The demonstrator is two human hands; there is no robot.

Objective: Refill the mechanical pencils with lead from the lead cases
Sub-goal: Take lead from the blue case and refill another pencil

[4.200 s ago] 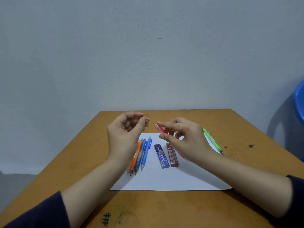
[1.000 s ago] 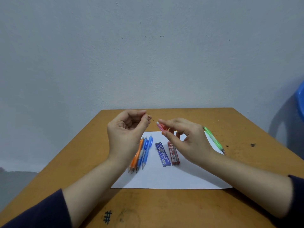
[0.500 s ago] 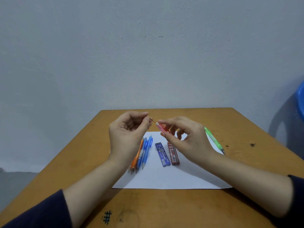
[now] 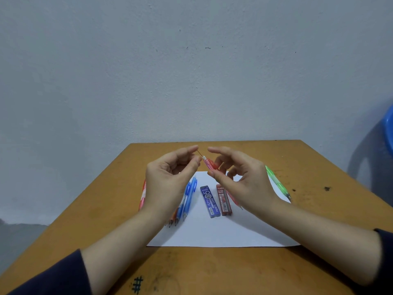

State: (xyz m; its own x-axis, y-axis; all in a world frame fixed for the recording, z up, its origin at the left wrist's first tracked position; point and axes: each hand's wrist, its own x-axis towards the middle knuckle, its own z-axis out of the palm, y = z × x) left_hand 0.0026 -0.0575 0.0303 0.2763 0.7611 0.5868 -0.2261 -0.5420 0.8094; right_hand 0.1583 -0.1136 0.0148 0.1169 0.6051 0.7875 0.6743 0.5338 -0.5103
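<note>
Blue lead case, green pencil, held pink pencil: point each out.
Blue lead case [image 4: 210,201]: head view, label middle.
Green pencil [image 4: 277,182]: head view, mid-barrel.
Held pink pencil [image 4: 209,163]: head view, barrel by its open end.

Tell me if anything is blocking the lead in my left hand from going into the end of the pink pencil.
Nothing visible is. The lead, pinched in the left hand, runs straight to the white end of the pink pencil held in the right hand; its forefinger arches above, not across.

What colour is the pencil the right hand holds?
The pencil is pink, clearest in the head view.
</note>
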